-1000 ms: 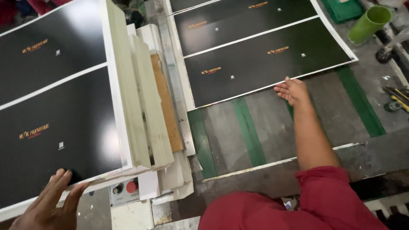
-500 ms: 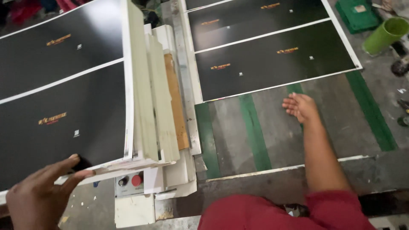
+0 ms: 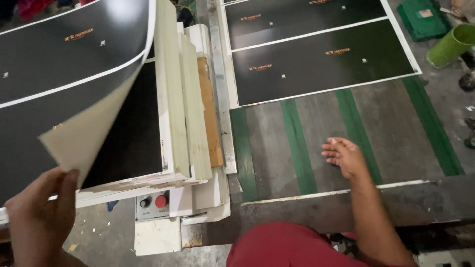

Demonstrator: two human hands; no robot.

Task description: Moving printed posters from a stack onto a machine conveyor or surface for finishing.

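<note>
From the head camera, the left hand (image 3: 39, 217) is now pinching the near corner of the top black printed sheet (image 3: 74, 64) and peeling it upward, so that the pale underside (image 3: 86, 141) is curling over and showing. Half a second ago that corner was lying flat on the stack (image 3: 131, 148) with the hand only reaching for it, so the sheet is being separated from the pile beneath rather than merely touched. The fingers are closed on the corner; the rest of the sheet is still resting on the stack at the left.

The right hand (image 3: 344, 155) is hovering open and empty, fingers spread, just above the grey, green-striped counter (image 3: 292, 148). It has been drawing back toward the body from the edge of the black sheet already laid out (image 3: 321, 62) at the far side, and is now well apart from it.

As for containers, a green cup-like cylinder (image 3: 452, 44) is lying tilted at the far right, its contents not visible, and a green tray (image 3: 420, 20) is sitting beside it; what it holds is too unclear to tell. A small control box with a red button (image 3: 153, 203) is sitting below the stack.
</note>
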